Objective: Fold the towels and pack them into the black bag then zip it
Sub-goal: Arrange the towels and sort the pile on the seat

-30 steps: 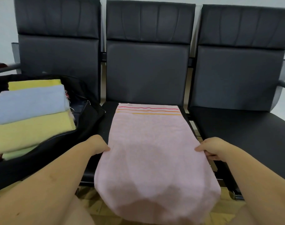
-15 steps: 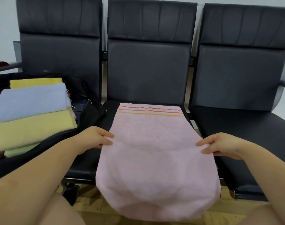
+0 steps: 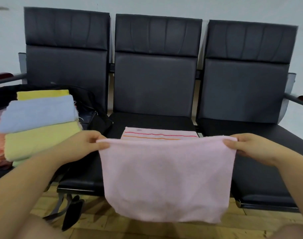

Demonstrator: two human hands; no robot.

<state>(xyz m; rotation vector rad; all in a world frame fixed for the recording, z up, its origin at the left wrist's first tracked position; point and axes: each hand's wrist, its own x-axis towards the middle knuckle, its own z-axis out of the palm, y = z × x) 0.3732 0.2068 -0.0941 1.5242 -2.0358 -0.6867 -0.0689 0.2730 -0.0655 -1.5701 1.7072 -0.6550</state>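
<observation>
My left hand [image 3: 81, 145] pinches the left corner of the soft pink terry towel [image 3: 166, 180]; my right hand [image 3: 250, 146] pinches the right corner, fingers curled over the raised fold. The towel hangs in the lower centre of the frame, its lower part draping past the front edge of the middle black padded seat [image 3: 152, 120]. Its far end, marked with red and orange stripes, lies flat on that seat behind the fold. At centre left, the open black fabric bag [image 3: 99, 121] sits on the left seat and holds a stack of folded towels [image 3: 40, 121]: yellow, pale blue and yellow in view. A bag strap [image 3: 61, 211] hangs toward the wooden floor [image 3: 99, 223] at lower left.
</observation>
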